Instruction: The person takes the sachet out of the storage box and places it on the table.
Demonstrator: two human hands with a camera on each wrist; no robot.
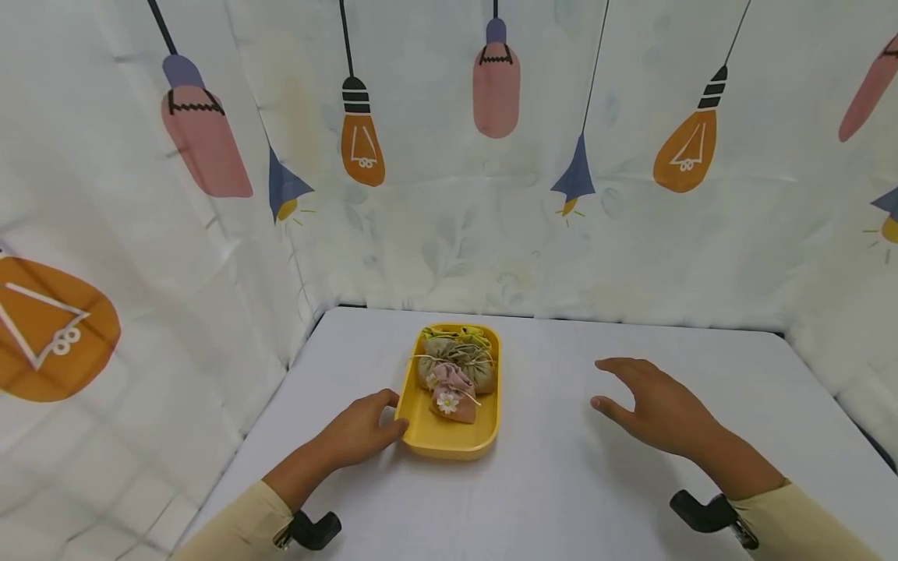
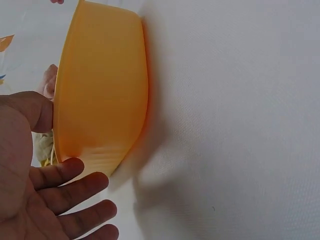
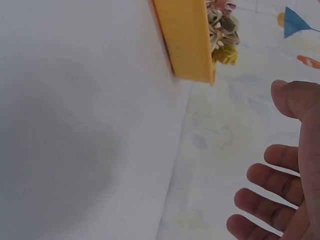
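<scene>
A yellow plastic tray [image 1: 443,450] stands on the white-covered table, left of the middle. In it lie small drawstring cloth pouches: a pinkish one [image 1: 454,389] with a white flower in front, greenish-beige ones [image 1: 477,366] behind, and yellow-green cloth [image 1: 473,335] at the far end. My left hand [image 1: 361,430] holds the tray's near left side, thumb at the rim and index finger against the outer wall [image 2: 100,80]; the other fingers are spread. My right hand [image 1: 655,405] hovers over the table to the right, apart from the tray, fingers loosely extended and holding nothing.
The white tablecloth [image 1: 554,483] spreads around the tray. Cloth curtains [image 1: 435,234] printed with lamps and bulbs hang behind the table and along the left and right sides. A black wrist mount [image 1: 316,531] sits at the left cuff, another [image 1: 705,513] at the right.
</scene>
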